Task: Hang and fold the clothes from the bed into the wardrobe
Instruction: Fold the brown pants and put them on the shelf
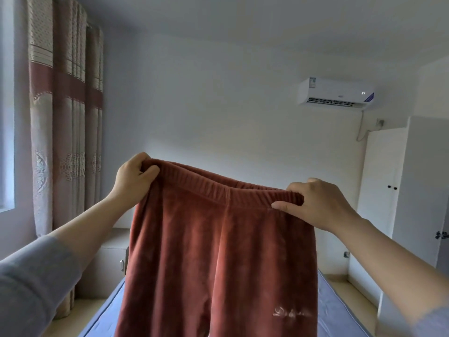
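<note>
I hold a pair of rust-red velvet trousers up in front of me by the elastic waistband. My left hand grips the waistband's left end with curled fingers. My right hand pinches the right end, thumb in front. The legs hang straight down over the bed, which has a blue-grey sheet, and run out of the frame at the bottom. A white wardrobe with two small dark knobs stands against the right wall, its doors closed.
Patterned beige and red curtains hang at the left beside a window. A pale bedside cabinet stands behind the trousers at the left. An air conditioner is mounted high on the back wall. A door handle shows at the far right.
</note>
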Available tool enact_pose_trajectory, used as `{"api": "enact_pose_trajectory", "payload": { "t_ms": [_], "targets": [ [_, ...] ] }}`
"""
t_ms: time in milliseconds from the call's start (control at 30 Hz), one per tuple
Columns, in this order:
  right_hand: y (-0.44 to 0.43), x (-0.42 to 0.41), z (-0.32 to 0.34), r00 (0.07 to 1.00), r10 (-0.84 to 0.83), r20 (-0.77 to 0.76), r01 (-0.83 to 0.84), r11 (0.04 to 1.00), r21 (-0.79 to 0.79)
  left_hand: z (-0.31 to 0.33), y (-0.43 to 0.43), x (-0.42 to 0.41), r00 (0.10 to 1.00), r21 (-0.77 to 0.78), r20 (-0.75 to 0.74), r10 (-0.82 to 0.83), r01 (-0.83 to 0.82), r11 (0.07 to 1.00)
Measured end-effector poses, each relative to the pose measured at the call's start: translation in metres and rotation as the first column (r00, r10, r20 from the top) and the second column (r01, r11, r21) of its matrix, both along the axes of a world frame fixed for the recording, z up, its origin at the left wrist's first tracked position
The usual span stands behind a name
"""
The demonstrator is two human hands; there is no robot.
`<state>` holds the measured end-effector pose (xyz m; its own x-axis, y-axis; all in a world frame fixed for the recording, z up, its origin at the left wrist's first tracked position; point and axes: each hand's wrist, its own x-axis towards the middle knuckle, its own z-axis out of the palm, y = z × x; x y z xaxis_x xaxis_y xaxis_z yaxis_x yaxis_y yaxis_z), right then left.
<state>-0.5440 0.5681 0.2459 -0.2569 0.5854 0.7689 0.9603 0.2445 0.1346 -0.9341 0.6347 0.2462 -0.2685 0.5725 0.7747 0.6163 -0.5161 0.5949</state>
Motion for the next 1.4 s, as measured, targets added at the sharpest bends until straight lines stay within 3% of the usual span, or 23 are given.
{"api": "enact_pose_trajectory", "payload": {
  "t_ms": [100,267,467,500,600,700,767,933,1067,1133,1267,1400],
  "targets": [
    [0.006,-0.003,-0.001,0.999,-0.022,-0.042,0.022,1.0,-0.011,-0.005,0.003,0.004,0.999,-0.025,0.037,-0.021,0.022,0.999],
    [0.014,-0.008,-0.003,0.912,0.19,-0.363,-0.223,0.974,-0.049,-0.01,0.007,0.009,0.991,-0.068,0.114,-0.065,0.073,0.995],
    [0.018,-0.002,-0.011,0.797,0.126,-0.591,-0.322,0.916,-0.239,-0.023,0.009,0.009,0.987,-0.086,0.115,-0.114,0.124,0.989],
    [0.016,-0.002,-0.013,0.719,0.123,-0.684,-0.387,0.889,-0.247,-0.028,0.011,0.008,0.985,-0.114,0.118,-0.128,0.141,0.983],
    [0.01,-0.004,-0.017,0.336,-0.018,-0.942,-0.608,0.759,-0.232,-0.035,0.014,0.004,0.974,-0.263,0.15,-0.173,0.208,0.942],
    [0.009,-0.011,-0.019,-0.009,-0.167,-0.986,-0.726,0.679,-0.109,-0.032,0.011,0.006,0.911,-0.324,0.34,-0.233,0.346,0.881],
    [0.012,-0.016,-0.017,-0.145,-0.16,-0.976,-0.76,0.65,0.007,-0.026,0.007,0.014,0.815,-0.284,0.523,-0.25,0.443,0.85],
    [0.01,-0.03,-0.008,-0.123,-0.068,-0.99,-0.798,0.599,0.058,-0.015,-0.012,0.043,0.587,-0.201,0.743,-0.32,0.653,0.73],
    [-0.008,-0.041,0.0,-0.136,-0.02,-0.991,-0.912,0.392,0.117,-0.008,-0.031,0.058,0.454,-0.076,0.815,-0.36,0.7,0.71],
    [-0.018,-0.052,0.003,-0.141,0.0,-0.99,-0.94,0.315,0.134,-0.005,-0.042,0.068,0.46,-0.063,0.782,-0.42,0.729,0.682],
    [-0.027,-0.073,0.006,-0.167,-0.009,-0.986,-0.966,0.203,0.161,-0.003,-0.065,0.092,0.564,-0.135,0.642,-0.519,0.75,0.648],
    [-0.029,-0.079,0.002,-0.059,0.094,-0.994,-0.98,0.183,0.076,-0.004,-0.078,0.1,0.56,-0.128,0.615,-0.555,0.766,0.63]
  ]
}}
